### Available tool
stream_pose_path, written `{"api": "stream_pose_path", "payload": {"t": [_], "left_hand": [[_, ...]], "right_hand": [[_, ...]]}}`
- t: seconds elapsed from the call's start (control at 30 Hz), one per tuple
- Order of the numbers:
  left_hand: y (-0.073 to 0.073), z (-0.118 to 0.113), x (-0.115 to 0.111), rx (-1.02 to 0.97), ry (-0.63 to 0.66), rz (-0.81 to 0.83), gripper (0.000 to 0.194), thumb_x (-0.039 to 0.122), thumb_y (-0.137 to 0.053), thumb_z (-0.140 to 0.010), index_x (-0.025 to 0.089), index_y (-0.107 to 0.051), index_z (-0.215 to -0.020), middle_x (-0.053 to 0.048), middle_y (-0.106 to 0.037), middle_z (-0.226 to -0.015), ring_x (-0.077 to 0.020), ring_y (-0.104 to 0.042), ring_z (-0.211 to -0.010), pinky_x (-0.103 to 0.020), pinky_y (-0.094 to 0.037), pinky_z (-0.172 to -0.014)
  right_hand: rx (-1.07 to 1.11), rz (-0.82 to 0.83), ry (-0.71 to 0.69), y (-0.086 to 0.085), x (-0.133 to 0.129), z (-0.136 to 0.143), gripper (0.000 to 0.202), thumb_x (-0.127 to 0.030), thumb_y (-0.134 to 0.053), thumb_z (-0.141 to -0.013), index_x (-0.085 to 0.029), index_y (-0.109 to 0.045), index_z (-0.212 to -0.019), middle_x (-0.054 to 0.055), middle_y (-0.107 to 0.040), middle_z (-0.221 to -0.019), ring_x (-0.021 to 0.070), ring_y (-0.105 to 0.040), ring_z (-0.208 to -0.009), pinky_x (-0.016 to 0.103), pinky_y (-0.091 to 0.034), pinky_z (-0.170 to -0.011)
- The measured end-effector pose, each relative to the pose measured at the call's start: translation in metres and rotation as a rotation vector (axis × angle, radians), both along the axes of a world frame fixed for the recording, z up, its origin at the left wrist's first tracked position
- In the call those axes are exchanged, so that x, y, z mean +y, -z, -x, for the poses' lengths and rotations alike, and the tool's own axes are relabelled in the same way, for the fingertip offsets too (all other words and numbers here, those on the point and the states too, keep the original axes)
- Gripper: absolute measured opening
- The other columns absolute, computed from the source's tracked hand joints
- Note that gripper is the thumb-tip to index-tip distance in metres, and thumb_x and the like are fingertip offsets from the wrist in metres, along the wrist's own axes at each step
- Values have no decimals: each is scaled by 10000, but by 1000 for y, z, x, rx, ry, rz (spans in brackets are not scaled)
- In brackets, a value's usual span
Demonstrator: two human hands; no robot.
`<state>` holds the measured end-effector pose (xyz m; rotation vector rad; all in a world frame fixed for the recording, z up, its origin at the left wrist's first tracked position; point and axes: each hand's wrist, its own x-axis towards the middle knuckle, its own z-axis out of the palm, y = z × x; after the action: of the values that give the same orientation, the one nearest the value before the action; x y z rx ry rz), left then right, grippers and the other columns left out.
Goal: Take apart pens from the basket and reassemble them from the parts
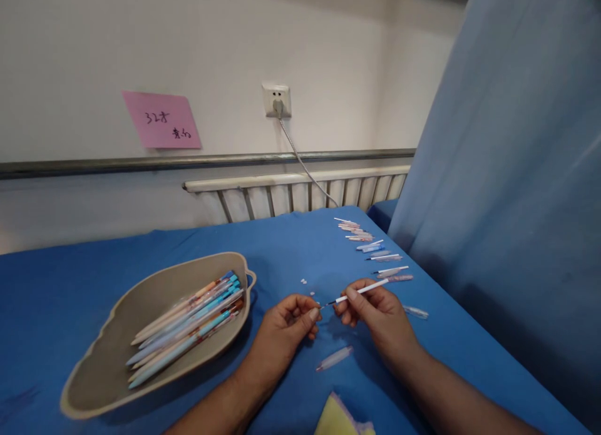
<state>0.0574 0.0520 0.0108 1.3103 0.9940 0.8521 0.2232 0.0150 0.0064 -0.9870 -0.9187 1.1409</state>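
A white pen refill [373, 287] with a dark front end is pinched between the thumb and fingers of my right hand [375, 310]. It points down to the left. My left hand [288, 325] is closed, with its thumb and fingertips at the refill's thin tip; whether a small cap is there too, I cannot tell. Below and between the hands lies a clear pinkish pen barrel [335, 358] on the blue cloth. A few tiny white pieces [303, 281] lie just beyond my left fingers.
To the left stands a beige leaf-shaped tray [101, 366] holding several assembled pens [188, 325]. Pen parts and refills [385, 258] lie in a row along the right edge, with a clear barrel [416, 312] nearer me. A yellow cloth [340, 416] lies in front; a blue curtain [511, 191] hangs right.
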Motion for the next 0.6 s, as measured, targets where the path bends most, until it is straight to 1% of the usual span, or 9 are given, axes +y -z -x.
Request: {"api": "stream_pose_path", "payload": {"t": [0.2, 0.43, 0.6], "left_hand": [[1, 0, 0, 2, 8, 0, 165, 281, -673, -724, 143, -606, -786, 21, -580, -597, -100, -518, -543, -221, -415, -555], [1, -2, -4, -16, 12, 5, 175, 281, -692, -705, 136, -623, -775, 17, -598, -601, -96, -529, -545, -212, -428, -547], [1, -4, -6, -42, 7, 18, 202, 273, -716, -679, 129, -613, -778, 16, -604, -597, -99, -540, -544, -215, -441, -544]], "right_hand": [[-37, 7, -17, -3, -2, 2, 278, -422, -645, -773, -152, -586, -748, 24, -664, -655, 91, -561, -511, 211, -419, -497], [-84, 16, -64, 5, -2, 6, 248, -402, -650, -770, -159, -604, -756, 30, -673, -679, 94, -566, -512, 210, -411, -488], [-158, 1, -56, 5, -4, 6, 235, -386, -663, -759, -158, -628, -715, 16, -641, -624, 110, -570, -556, 215, -421, -511]]}}
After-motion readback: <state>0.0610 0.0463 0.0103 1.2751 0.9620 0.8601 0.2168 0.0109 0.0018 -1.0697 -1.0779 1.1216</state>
